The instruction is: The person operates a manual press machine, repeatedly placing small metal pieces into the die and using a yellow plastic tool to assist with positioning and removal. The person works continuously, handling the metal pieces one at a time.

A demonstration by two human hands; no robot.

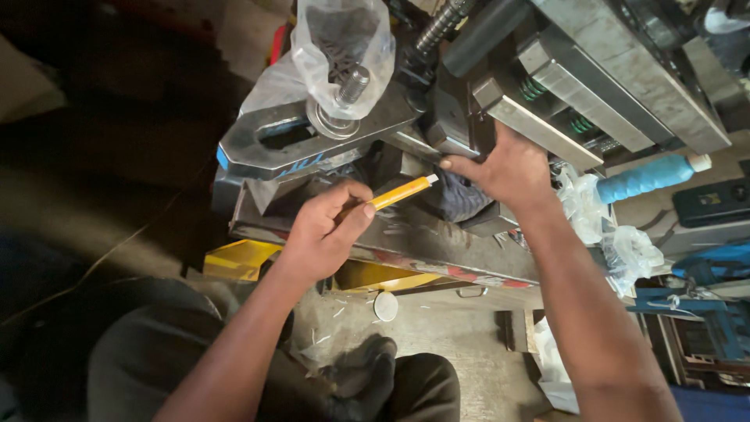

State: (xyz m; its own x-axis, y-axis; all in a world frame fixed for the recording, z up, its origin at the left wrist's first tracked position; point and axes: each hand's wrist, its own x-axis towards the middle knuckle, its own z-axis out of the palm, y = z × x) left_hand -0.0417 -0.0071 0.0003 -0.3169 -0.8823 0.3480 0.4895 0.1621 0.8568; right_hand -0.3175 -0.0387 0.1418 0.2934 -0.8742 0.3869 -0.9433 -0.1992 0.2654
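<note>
My left hand (326, 228) grips a slim yellow tool (400, 193) with a pale tip, pointing it right toward a dark gap in a steel machine block (437, 234). My right hand (508, 168) rests against the metal block (457, 117) just past the tool's tip, fingers curled on its edge. A slotted steel clamp bar (273, 144) with a threaded stud and washer (344, 98) lies above my left hand. A clear plastic bag (344, 39) covers the stud's top.
Large steel plates with green springs (582, 125) fill the upper right. A blue-wrapped bottle (648, 178), crumpled plastic bags (625, 250) and blue equipment (703, 305) sit at right. A yellow object (242, 258) lies beneath the machine. My knees and shoe (367, 375) are below.
</note>
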